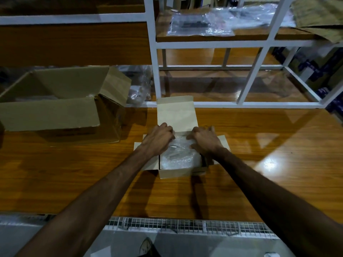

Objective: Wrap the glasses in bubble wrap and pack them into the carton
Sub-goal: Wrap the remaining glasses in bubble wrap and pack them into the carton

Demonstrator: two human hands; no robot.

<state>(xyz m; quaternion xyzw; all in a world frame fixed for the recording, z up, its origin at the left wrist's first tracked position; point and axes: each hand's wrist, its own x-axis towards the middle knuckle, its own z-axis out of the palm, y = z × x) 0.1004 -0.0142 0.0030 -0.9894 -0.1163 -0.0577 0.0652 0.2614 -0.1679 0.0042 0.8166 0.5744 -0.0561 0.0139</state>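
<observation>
Both hands, left hand [159, 136] and right hand [203, 139], grip the bubble-wrapped bundle [181, 158] (fingers curled) inside the small carton [174, 172].

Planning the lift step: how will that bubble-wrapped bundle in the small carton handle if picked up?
The bubble-wrapped bundle likely gives softly under the hands, since its wrap looks loose and crinkled. Its glossy film may be slippery. The contents, apparently glass, are probably fragile. It fills the small carton snugly, so it may drag on the walls.

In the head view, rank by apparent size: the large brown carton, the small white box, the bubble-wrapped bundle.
1. Large brown carton, clearly largest.
2. Small white box, flaps open.
3. Bubble-wrapped bundle, inside that box, partly hidden by both hands.
</observation>
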